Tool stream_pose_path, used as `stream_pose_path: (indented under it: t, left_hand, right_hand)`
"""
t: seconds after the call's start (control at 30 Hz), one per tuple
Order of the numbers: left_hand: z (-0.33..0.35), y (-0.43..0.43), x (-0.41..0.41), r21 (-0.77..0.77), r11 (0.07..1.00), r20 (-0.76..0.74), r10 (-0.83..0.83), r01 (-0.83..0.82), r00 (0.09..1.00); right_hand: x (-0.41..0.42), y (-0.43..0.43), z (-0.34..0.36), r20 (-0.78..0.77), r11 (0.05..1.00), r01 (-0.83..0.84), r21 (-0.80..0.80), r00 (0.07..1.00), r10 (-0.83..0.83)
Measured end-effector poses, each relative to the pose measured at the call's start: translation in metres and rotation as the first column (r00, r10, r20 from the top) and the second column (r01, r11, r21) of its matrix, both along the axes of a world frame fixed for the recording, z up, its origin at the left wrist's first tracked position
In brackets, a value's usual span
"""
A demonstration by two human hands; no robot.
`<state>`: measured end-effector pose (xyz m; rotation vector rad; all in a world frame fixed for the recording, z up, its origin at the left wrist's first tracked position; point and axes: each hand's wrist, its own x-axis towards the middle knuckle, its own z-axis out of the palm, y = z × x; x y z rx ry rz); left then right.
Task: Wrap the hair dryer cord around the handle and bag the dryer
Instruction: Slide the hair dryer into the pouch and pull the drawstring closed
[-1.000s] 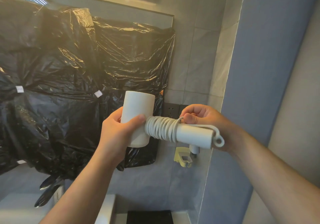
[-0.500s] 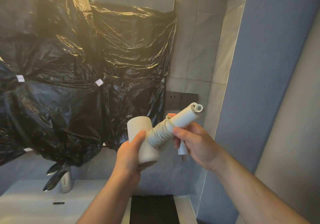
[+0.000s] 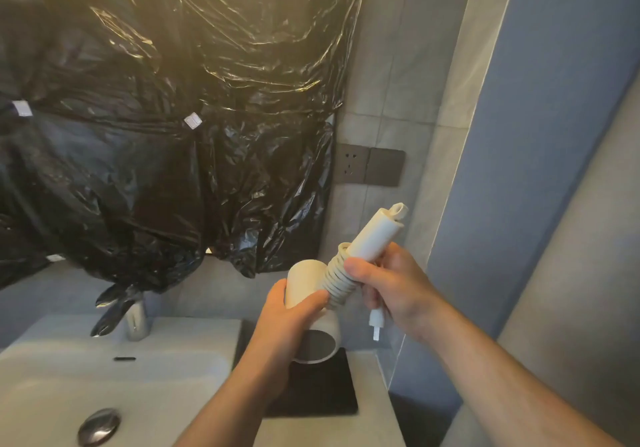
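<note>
Hair dryer (image 3: 305, 275) — cord (image 3: 341, 278) around its handle (image 3: 375, 238)

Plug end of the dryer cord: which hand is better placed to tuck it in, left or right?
Right, probably. The plug dangles just under the right hand, which holds the handle at the cord coils. The left hand is wrapped round the barrel, steadying it.

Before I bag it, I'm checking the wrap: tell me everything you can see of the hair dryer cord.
The cord is white, smooth and plastic-looking, wound in tight stacked turns round the handle next to the barrel. The right hand grips handle and coil together. Its white plug hangs loose below that hand.
</note>
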<state>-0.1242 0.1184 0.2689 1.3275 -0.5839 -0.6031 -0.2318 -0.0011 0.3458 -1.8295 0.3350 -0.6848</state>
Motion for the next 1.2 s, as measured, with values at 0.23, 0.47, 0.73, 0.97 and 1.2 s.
stream_pose_path:
  t: [0.23, 0.47, 0.73, 0.97, 1.2]
  left_hand:
    - [-0.025, 0.006, 0.019, 0.122, 0.96, -0.076, -0.244, 0.252, 0.967]
    - [-0.115, 0.026, -0.011, 0.295, 0.926, -0.202, -0.182, 0.237, 0.962]
    - [-0.195, 0.039, -0.042, 0.41, 0.911, -0.179, 0.032, 0.045, 0.983]
    - [-0.204, 0.052, -0.051, 0.489, 0.822, 0.069, 0.296, -0.291, 0.953]
    - [-0.195, 0.059, -0.045, 0.488, 0.753, 0.329, 0.311, -0.442, 0.892]
  right_hand:
    - [-0.008, 0.0, -0.016, -0.125, 0.997, -0.05, 0.06, 0.99, 0.057]
    - [-0.02, 0.012, -0.118, -0.312, 0.971, -0.024, 0.239, 0.945, 0.1]
    - [-0.023, 0.032, -0.2, -0.363, 0.903, 0.244, 0.355, 0.925, -0.107]
    - [-0.024, 0.053, -0.218, -0.634, 0.912, 0.343, 0.225, 0.762, -0.13]
    - [-0.027, 0.056, -0.216, -0.78, 0.964, 0.249, -0.091, 0.584, -0.224]
